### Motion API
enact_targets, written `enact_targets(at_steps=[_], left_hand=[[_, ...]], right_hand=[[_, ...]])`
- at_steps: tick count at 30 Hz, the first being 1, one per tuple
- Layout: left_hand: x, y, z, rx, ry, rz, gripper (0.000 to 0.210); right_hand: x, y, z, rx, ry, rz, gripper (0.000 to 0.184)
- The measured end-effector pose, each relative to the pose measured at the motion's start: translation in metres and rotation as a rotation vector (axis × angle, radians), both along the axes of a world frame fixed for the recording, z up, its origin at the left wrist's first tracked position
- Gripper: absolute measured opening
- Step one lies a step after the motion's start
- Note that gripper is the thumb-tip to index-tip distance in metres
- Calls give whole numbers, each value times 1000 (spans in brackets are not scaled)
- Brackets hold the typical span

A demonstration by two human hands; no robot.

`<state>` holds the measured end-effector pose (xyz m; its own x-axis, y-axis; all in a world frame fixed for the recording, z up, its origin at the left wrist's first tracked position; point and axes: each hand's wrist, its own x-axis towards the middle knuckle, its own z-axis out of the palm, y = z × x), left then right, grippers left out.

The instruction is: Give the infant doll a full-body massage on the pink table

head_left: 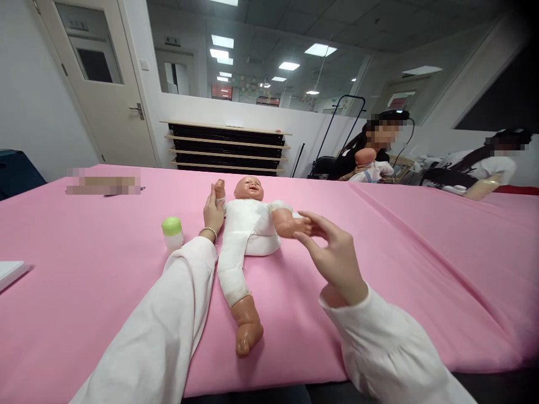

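Note:
A baby doll point(242, 224) with a white cloth body lies on its back, its head at the far end. My left hand point(214, 212) is at the doll's arm on the left, its fingers against the small plastic hand point(219, 188). On the other side, the doll's bent leg is raised, and my right hand point(332, 249) pinches the toe end of its plastic foot point(290, 223) between thumb and fingers. The doll's other leg point(246, 325) stretches toward me along the table. Left of my left wrist stands a small container with a green lid point(172, 226).
A pink cloth point(404, 292) covers the table, wrinkled at right. A white object point(12, 274) lies at the left edge, and a blurred-out item point(105, 185) sits farther back. Beyond the table, one person point(357, 163) holds another doll point(370, 168); a second person point(484, 163) is farther right.

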<state>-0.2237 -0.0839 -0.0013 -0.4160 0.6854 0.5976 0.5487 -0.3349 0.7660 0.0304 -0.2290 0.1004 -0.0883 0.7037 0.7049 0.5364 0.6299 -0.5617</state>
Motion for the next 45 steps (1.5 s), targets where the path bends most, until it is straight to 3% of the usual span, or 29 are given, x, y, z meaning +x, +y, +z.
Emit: enact_targets(at_steps=[3, 6, 9, 13, 19, 22, 25, 28, 32, 38, 41, 45], left_hand=[[4, 2, -2, -6, 159, -127, 61], [6, 4, -3, -14, 361, -165, 54], [8, 4, -2, -34, 525, -159, 48], [9, 4, -2, -61, 598, -141, 49], [5, 2, -4, -29, 369, -112, 54], [3, 0, -4, -8, 183, -50, 59], [-1, -1, -4, 11, 25, 31, 60], [-5, 1, -6, -19, -119, 149, 61], [-10, 2, -9, -88, -298, 276, 60], [-11, -1, -11, -131, -437, 219, 64], [-10, -3, -9, -171, -439, 297, 61], [-8, -3, -5, -168, -437, 364, 58]], right_hand=[[-10, 39, 2, -86, 2, 8, 35], [-19, 65, -3, -182, -23, 0, 34], [-25, 76, -10, -206, -56, 4, 31], [-29, 77, -13, -174, -67, 38, 38], [-10, 63, 6, -199, 48, 85, 39], [7, 36, 20, -167, 81, 114, 36], [21, -3, 22, -140, 72, 116, 33], [30, -43, 6, -129, 60, 61, 30], [39, -85, -41, -178, 117, -74, 28], [40, -120, -112, -272, 173, -96, 23], [34, -128, -129, -300, 180, -78, 22], [30, -131, -132, -198, 75, -21, 25]])
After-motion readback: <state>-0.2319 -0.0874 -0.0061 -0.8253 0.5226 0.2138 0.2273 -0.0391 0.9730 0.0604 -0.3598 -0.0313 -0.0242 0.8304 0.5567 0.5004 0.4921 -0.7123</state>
